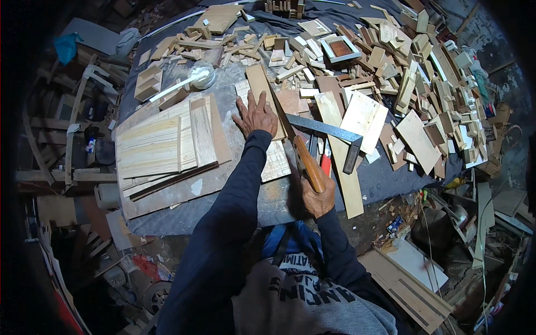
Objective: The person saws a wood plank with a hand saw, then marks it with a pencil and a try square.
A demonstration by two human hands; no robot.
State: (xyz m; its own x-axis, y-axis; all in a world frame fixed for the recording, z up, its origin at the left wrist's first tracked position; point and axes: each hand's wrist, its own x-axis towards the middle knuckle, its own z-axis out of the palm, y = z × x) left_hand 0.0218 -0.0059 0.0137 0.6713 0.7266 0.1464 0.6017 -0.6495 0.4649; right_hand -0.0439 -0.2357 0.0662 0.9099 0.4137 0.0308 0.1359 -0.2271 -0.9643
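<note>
My left hand [257,116] lies flat with fingers spread on a narrow wooden strip [258,82], pressing it onto a pale, rough board [276,163] on the worktable. In my right hand [319,197] is the wooden handle [308,166] of a handsaw, its fingers closed round it. The dark saw blade [280,109] points away from me along the strip's right edge; whether its teeth touch the wood I cannot tell. A try square [328,129] with a steel blade lies right of the saw, across light boards. Beside the saw handle is a red-handled tool [325,163], partly hidden.
Flat panels [149,146] are stacked at the left of the table. Behind them stand a small wooden box [148,84] and a clear round container [201,75] with a white stick. Wood offcuts [385,67] heap up across the back and right. Lumber and scrap crowd the floor.
</note>
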